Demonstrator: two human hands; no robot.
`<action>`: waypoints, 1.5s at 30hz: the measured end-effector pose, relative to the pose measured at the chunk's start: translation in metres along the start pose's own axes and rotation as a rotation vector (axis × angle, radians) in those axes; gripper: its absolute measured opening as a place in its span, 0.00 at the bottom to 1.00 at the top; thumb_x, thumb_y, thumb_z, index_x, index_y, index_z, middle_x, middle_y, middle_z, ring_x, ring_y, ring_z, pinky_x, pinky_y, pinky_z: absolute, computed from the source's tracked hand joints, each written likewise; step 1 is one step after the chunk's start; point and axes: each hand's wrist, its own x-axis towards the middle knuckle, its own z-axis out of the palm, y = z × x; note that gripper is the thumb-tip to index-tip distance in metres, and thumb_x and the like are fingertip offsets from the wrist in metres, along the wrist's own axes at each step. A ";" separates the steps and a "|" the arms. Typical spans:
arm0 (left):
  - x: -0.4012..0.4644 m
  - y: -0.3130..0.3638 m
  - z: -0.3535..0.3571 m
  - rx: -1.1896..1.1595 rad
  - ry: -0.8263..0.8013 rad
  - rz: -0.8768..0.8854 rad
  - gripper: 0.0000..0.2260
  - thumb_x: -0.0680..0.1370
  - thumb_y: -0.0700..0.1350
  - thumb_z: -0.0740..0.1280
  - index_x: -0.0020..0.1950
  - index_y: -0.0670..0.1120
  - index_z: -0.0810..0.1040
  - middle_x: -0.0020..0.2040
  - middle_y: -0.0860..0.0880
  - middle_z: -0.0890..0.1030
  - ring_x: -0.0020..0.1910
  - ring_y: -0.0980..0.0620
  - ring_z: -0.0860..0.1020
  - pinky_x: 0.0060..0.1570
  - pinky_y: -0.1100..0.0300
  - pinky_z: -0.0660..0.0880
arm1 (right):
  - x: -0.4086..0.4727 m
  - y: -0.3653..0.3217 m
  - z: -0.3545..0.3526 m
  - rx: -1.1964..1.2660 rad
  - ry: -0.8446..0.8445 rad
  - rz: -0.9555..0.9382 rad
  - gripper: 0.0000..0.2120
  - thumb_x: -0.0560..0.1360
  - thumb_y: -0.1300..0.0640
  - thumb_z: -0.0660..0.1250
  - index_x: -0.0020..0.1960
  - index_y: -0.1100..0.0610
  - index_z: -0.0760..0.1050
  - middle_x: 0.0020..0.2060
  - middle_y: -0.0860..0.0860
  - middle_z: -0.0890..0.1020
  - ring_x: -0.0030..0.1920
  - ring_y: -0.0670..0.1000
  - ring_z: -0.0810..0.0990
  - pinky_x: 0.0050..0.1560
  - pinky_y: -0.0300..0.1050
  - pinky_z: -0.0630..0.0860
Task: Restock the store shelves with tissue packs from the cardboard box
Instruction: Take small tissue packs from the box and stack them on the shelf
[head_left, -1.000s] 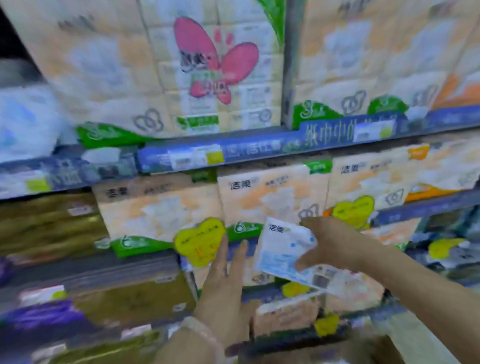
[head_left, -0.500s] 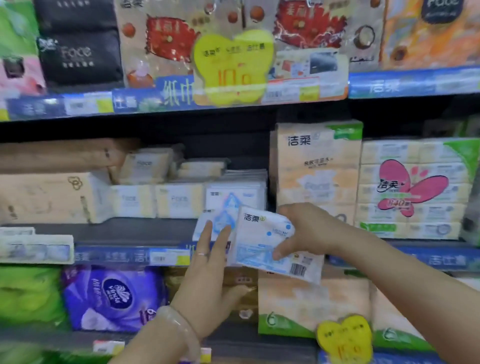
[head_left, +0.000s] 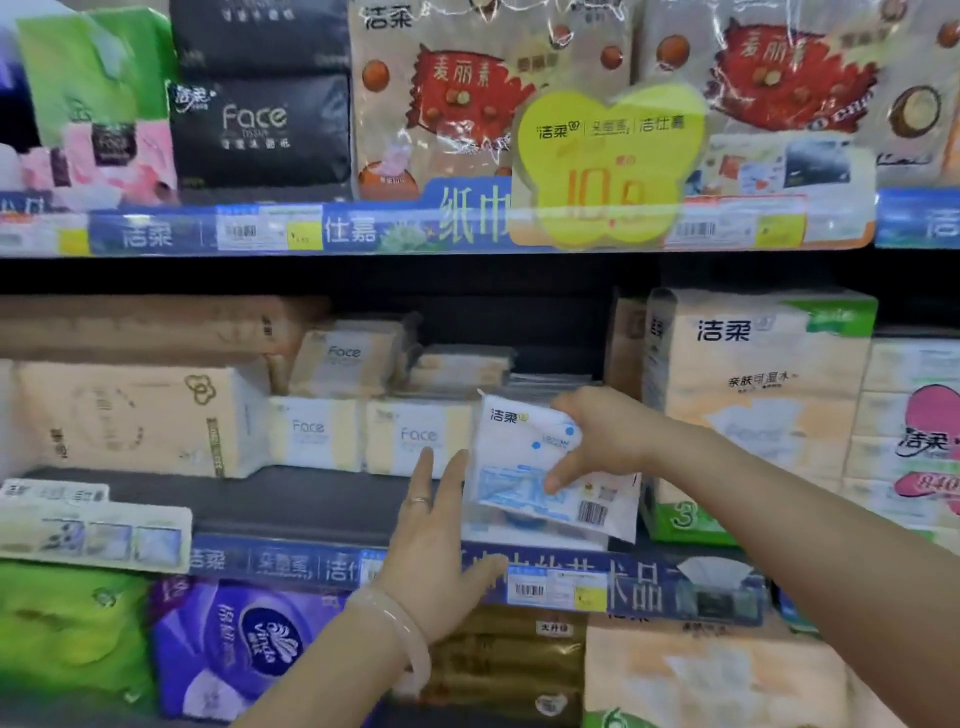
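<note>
Your right hand (head_left: 602, 441) has carried the pinched pack (head_left: 524, 467) up to the middle shelf (head_left: 291, 501) (nearly placed); your left hand (head_left: 436, 540) stays open, empty.

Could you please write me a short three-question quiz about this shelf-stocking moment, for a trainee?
1. True or false: the right hand holds the white and blue tissue pack.
2. The left hand is: A) gripping a pack, B) open with fingers extended beside the pack, C) out of view.
3. What colour is the butterfly-shaped price tag on the upper shelf edge?

Key:
1. True.
2. B.
3. Yellow.
</note>
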 end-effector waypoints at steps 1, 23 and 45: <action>0.006 0.001 0.002 0.020 -0.007 0.018 0.42 0.74 0.53 0.68 0.74 0.58 0.38 0.74 0.56 0.32 0.76 0.53 0.44 0.71 0.60 0.54 | 0.006 0.000 0.001 -0.008 -0.005 -0.005 0.24 0.62 0.45 0.78 0.47 0.57 0.71 0.41 0.49 0.75 0.46 0.54 0.75 0.43 0.47 0.69; 0.094 -0.046 0.014 -0.342 -0.334 -0.207 0.47 0.71 0.55 0.71 0.75 0.55 0.39 0.71 0.47 0.67 0.67 0.48 0.69 0.64 0.53 0.70 | 0.058 0.018 0.045 -0.035 -0.220 0.165 0.47 0.64 0.42 0.76 0.74 0.57 0.58 0.73 0.51 0.65 0.71 0.53 0.64 0.64 0.43 0.64; 0.112 -0.037 0.032 0.226 0.182 0.012 0.42 0.69 0.56 0.73 0.74 0.48 0.51 0.65 0.45 0.65 0.64 0.47 0.62 0.61 0.55 0.65 | 0.059 0.023 0.045 -0.160 0.052 0.071 0.22 0.66 0.44 0.75 0.39 0.53 0.63 0.39 0.46 0.68 0.44 0.50 0.70 0.41 0.45 0.66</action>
